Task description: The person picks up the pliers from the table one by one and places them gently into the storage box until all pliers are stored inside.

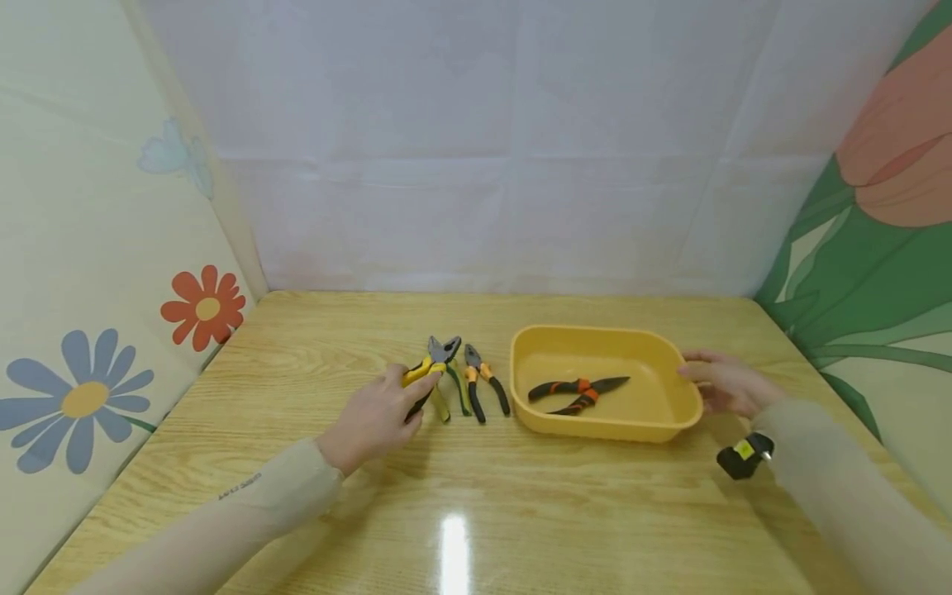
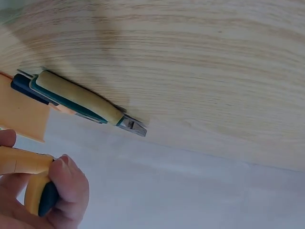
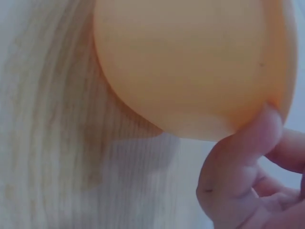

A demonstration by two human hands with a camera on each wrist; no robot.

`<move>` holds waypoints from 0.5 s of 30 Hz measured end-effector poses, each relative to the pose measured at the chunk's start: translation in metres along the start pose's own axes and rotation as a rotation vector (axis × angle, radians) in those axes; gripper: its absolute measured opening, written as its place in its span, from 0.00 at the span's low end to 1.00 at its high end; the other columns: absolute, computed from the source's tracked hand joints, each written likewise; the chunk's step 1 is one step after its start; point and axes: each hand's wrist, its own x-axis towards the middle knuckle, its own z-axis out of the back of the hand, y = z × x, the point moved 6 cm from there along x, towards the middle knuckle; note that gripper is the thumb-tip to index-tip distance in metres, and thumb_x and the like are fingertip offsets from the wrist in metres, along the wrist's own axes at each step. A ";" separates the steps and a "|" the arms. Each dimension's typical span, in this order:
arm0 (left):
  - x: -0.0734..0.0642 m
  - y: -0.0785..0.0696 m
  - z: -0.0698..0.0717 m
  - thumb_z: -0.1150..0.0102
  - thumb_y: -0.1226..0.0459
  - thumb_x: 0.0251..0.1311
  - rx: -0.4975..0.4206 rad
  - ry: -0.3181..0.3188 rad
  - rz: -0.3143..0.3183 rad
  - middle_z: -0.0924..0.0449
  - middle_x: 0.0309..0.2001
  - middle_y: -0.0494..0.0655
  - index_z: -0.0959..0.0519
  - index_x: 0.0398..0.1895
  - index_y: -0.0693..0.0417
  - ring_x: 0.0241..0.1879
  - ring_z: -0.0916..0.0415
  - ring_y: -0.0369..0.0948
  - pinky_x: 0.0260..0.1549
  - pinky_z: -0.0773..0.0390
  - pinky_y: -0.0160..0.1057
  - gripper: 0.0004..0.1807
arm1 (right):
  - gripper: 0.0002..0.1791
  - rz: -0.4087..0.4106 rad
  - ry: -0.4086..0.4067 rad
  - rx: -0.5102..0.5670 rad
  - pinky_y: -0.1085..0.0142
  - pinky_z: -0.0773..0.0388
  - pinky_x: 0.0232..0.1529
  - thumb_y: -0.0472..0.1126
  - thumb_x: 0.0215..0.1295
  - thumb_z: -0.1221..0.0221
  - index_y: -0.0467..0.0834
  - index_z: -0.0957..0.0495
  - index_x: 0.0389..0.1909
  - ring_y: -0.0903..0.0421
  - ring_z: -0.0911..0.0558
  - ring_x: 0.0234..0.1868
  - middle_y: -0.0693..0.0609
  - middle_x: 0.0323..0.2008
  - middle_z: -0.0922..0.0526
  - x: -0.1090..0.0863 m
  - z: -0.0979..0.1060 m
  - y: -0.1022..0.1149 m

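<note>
My left hand (image 1: 375,419) grips yellow-and-black combination pliers (image 1: 445,352), their metal head pointing away and slightly open. In the left wrist view, fingers and thumb wrap the yellow handles (image 2: 25,161). Just right of this hand lie green-handled pliers (image 1: 459,390), partly hidden in the head view, and beside them orange-and-black pliers (image 1: 477,403). My right hand (image 1: 725,384) holds the right end of a yellow plastic basin (image 1: 595,426), thumb (image 3: 252,138) over its rim and fingers outside. Black-and-orange pliers (image 1: 585,387) with a dark pointed head lie inside the basin.
The wood-grain table (image 1: 521,512) ends at a white cloth backdrop (image 1: 476,165). Flower-patterned panels (image 1: 82,248) stand on the left, with another (image 1: 892,273) on the right. A small black device (image 1: 740,459) hangs at the right wrist.
</note>
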 end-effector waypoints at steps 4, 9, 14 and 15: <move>0.002 -0.006 0.003 0.39 0.64 0.59 0.001 -0.011 -0.031 0.27 0.46 0.65 0.24 0.64 0.50 0.24 0.30 0.43 0.15 0.31 0.36 0.26 | 0.29 -0.030 -0.025 -0.090 0.62 0.19 0.34 0.36 0.72 0.50 0.26 0.50 0.64 0.57 0.20 0.32 0.54 0.34 0.23 0.000 0.000 0.003; 0.006 -0.012 0.004 0.40 0.63 0.60 0.018 0.008 -0.061 0.26 0.46 0.64 0.25 0.64 0.50 0.22 0.33 0.40 0.17 0.31 0.36 0.26 | 0.34 -0.054 -0.020 -0.139 0.62 0.19 0.34 0.36 0.73 0.51 0.27 0.59 0.68 0.58 0.21 0.32 0.54 0.33 0.23 0.000 0.000 0.005; 0.011 -0.019 0.007 0.41 0.63 0.59 0.031 0.017 -0.104 0.27 0.48 0.67 0.26 0.65 0.50 0.20 0.36 0.41 0.18 0.32 0.38 0.27 | 0.31 -0.055 -0.003 -0.120 0.62 0.20 0.34 0.36 0.72 0.50 0.26 0.55 0.65 0.57 0.22 0.32 0.54 0.33 0.23 0.002 0.002 0.004; 0.012 -0.020 0.007 0.42 0.63 0.59 0.032 0.016 -0.112 0.27 0.49 0.67 0.26 0.65 0.49 0.20 0.36 0.41 0.18 0.32 0.38 0.27 | 0.30 -0.054 0.003 -0.112 0.62 0.20 0.34 0.35 0.72 0.50 0.26 0.54 0.64 0.57 0.22 0.32 0.53 0.33 0.23 0.003 0.002 0.004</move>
